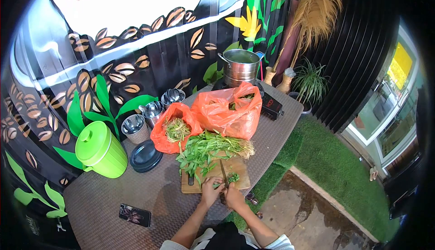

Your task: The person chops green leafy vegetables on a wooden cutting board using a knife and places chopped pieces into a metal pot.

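Note:
A wooden cutting board (192, 188) lies near the table's front edge. My right hand (234, 197) grips a knife (224, 172), whose blade points away from me over the board. Close beside the blade, my left hand (210, 191) is closed with bits of green at its fingertips, mostly hidden by the fingers. Chopped greens (233, 177) form a small pile right of the blade. Across the board's far side stretches a bunch of long leafy greens (206, 148), its pale root ends toward the right.
Behind the greens stand a large orange plastic bag (231, 116) and a smaller orange bag (159, 134) of stems. A steel pot (240, 70) is at the back. Left are a green lidded bin (102, 150), dark plates (146, 156), utensil cups (136, 132) and a phone (134, 215).

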{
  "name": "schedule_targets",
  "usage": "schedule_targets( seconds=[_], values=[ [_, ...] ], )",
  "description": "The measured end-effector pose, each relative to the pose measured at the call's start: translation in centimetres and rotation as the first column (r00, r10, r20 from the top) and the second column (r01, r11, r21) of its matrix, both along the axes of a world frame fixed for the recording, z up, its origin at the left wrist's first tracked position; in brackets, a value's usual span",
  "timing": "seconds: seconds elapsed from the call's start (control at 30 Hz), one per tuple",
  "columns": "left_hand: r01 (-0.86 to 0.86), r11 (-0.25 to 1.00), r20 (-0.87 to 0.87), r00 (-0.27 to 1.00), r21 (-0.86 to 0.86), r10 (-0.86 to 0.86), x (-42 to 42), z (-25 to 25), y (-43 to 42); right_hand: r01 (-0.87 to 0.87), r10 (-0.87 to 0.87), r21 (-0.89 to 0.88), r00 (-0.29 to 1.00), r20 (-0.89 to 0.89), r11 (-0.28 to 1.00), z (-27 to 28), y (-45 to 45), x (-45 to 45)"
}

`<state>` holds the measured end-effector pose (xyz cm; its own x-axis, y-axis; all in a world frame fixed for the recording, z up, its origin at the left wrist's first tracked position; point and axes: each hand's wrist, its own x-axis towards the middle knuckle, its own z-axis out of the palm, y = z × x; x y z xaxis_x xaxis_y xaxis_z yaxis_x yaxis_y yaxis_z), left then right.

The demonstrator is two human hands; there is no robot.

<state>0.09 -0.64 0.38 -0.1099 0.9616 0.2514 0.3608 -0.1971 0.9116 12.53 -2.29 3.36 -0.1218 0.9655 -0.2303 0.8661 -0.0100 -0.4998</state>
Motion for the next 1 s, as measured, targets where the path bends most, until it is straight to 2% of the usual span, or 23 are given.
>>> schedule_targets(
  seconds=[0.07,0.17,0.27,0.33,0.4,0.43,0.5,0.67,0.73,0.8,0.9,1.0],
  values=[
    [-0.002,0.999,-0.003,1.0,-0.035,0.002,-0.2,0.1,0.0,-0.039,0.039,0.05,0.999,0.003,0.998,0.1,-0.6,-0.1],
    [0.014,0.998,-0.013,1.0,-0.054,-0.015,-0.5,-0.3,0.1,0.066,-0.065,-0.081,0.998,0.014,0.995,0.8,-1.4,-1.3],
    [0.024,0.999,0.022,0.999,-0.029,-0.024,-0.2,-0.6,-0.3,0.011,-0.012,-0.021,0.997,-0.078,1.0,0.5,0.1,-0.2],
    [0.022,1.0,0.064,0.998,-0.019,-0.02,-0.1,-0.6,-0.6,-0.013,0.013,-0.001,0.999,-0.042,1.0,0.6,-0.3,-0.2],
    [0.026,0.987,-0.146,0.989,0.156,-0.003,-0.3,-0.3,-0.9,-0.047,0.047,0.021,0.999,-0.005,0.999,0.8,-0.8,-0.7],
    [0.023,0.987,-0.146,0.989,0.158,0.0,-0.4,-0.2,-1.0,-0.011,0.011,-0.005,1.0,0.011,1.0,0.8,-1.3,-1.2],
    [0.022,0.992,-0.126,0.992,0.121,-0.006,-0.3,-0.2,-1.2,0.029,-0.028,-0.046,1.0,0.007,0.999,0.5,-1.3,-1.6],
    [0.025,0.993,-0.093,0.996,0.118,-0.014,-0.3,-0.3,-0.8,-0.014,0.011,-0.045,0.998,-0.068,0.999,0.0,0.1,-0.5],
    [0.027,0.994,-0.077,0.997,0.108,-0.019,-0.5,-0.4,-0.8,0.027,-0.026,-0.04,0.999,0.024,0.999,1.1,-1.1,-1.4],
    [0.032,0.999,-0.043,0.999,0.031,-0.03,-0.4,-0.5,-0.8,0.04,-0.039,-0.052,0.999,0.019,0.998,0.7,-1.4,-1.8],
    [0.052,0.999,-0.031,0.998,0.005,-0.052,-0.5,-0.3,-1.0,0.04,-0.04,-0.047,0.999,0.005,0.998,0.3,-0.7,-1.6],
    [0.14,0.989,-0.118,0.984,0.038,-0.135,-1.3,0.6,-0.9,0.026,-0.026,-0.01,1.0,-0.009,1.0,0.6,-0.4,-0.4]
  ],
)
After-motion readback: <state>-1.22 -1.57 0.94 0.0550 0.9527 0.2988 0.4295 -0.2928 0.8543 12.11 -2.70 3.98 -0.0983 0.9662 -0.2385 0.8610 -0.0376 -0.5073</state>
